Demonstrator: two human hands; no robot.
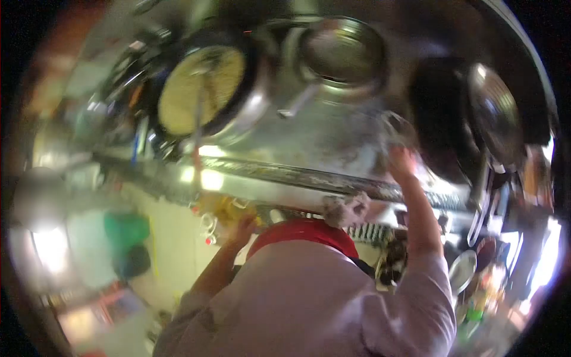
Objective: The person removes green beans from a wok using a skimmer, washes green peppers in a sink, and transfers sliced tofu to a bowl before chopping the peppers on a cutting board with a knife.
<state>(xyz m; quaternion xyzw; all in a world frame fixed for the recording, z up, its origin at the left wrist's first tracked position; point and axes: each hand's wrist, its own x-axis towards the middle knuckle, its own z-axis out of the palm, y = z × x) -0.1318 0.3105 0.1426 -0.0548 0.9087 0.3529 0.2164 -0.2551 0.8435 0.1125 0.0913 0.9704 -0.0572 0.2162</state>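
Observation:
My right hand (402, 162) reaches over the steel worktop (309, 146), its fingers closed. A blurred greyish looped thing (397, 126) extends from the fingers; its kind does not show. Low by my left side, my left hand (241, 231) is beside a blurred yellow thing (223, 214). Motion smears its fingers, so I cannot tell whether it holds anything. A crumpled pale cloth (346, 209) hangs at the front edge between my arms.
A large wok (257, 113) at the left contains yellowish liquid (217, 83) and a long-handled ladle (199, 113). A lidded pan (342, 53) stands at the back. On the right, a tilted metal pan or lid (495, 113) adjoins a dark opening (437, 119).

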